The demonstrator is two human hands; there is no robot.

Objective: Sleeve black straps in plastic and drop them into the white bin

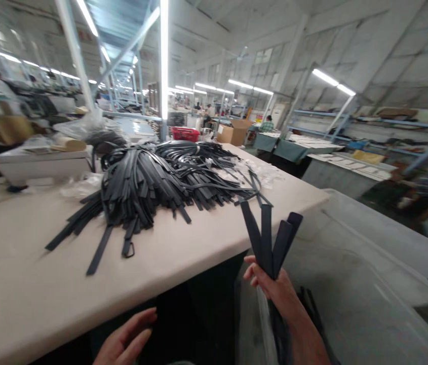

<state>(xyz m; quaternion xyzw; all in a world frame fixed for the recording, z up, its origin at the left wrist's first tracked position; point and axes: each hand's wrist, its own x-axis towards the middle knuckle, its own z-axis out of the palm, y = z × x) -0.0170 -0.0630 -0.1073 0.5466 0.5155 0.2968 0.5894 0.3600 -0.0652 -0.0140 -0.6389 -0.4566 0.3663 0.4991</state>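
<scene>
Several flat black straps [266, 238] fan upward out of my right hand [270, 281], whose fingers wrap round them; their lower lengths hang down along my forearm. My left hand [128, 337] is low in front of the table edge, fingers stretched out and holding nothing. On the table [183, 256] lies a big heap of similar black straps [133, 182], their ends spilling toward me. One strap end near the front carries a small black metal loop [130, 250].
A translucent plastic bin [350, 274] stands right of the table. Behind the heap are a white box [42, 165], plastic bags [88, 126], a red basket [185, 134] and a cardboard box [232, 133]. People work at far tables; a person's plaid sleeve shows at the right edge.
</scene>
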